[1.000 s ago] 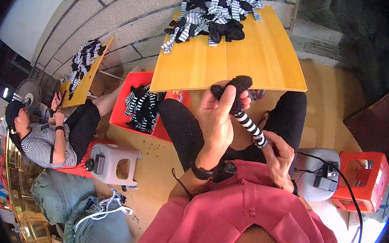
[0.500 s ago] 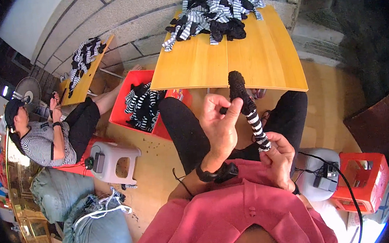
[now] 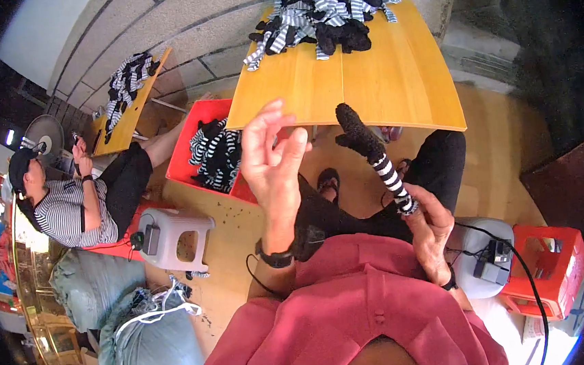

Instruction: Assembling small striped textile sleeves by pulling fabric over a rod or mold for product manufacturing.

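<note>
A black knitted mitten [image 3: 359, 134] with a long black-and-white striped cuff points up and away in front of my lap. My right hand [image 3: 430, 226] pinches the end of the cuff between thumb and fingers. Left of the mitten, my left hand [image 3: 271, 158] is raised and apart from it, fingers spread and slightly curled, holding nothing. Beyond both hands, a pile of black and striped knitted pieces [image 3: 323, 15] covers the far part of the yellow wooden table [image 3: 394, 85].
A red bin [image 3: 179, 165] with striped knitted pieces stands left of the table. Farther left, a person [image 3: 67, 207] sits handling something small by another table. Grey stools [image 3: 173, 241], stuffed green sacks [image 3: 150, 344] and a red plastic stool [image 3: 545, 265] stand around me.
My left hand has let go of the mitten and moved left, opening. The mitten's small thumb now sticks out to the left. My right hand keeps its grip on the cuff.
</note>
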The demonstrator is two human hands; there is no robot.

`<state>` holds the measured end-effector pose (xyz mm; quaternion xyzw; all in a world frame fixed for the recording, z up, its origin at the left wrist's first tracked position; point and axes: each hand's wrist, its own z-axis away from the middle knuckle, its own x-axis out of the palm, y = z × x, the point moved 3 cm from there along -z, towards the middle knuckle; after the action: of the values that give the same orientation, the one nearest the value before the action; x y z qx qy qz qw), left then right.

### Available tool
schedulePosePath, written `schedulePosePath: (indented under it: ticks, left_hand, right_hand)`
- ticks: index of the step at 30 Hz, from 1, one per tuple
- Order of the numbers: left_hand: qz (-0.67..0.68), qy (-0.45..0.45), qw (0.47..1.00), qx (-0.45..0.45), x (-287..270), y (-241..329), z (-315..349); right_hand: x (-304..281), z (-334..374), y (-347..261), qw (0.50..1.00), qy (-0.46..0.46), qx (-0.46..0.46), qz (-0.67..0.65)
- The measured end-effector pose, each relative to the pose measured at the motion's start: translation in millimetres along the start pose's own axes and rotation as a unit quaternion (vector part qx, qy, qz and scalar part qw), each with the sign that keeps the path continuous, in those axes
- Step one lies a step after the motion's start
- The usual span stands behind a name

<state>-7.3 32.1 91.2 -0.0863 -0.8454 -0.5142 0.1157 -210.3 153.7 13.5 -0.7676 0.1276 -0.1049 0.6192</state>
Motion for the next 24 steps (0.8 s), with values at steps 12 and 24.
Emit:
schedulePosePath:
  ticks: [12, 24]
  left_hand:
    - [0.168, -0.119, 0.956, -0.208, 16, -15, 3]
    - [0.243, -0.039, 0.949, -0.196, 30, -24, 27]
  right_hand:
    - [4, 4, -12, 0.989, -0.048, 0.120, -0.076]
    - [15, 5, -5, 0.963, -0.048, 0.149, -0.218]
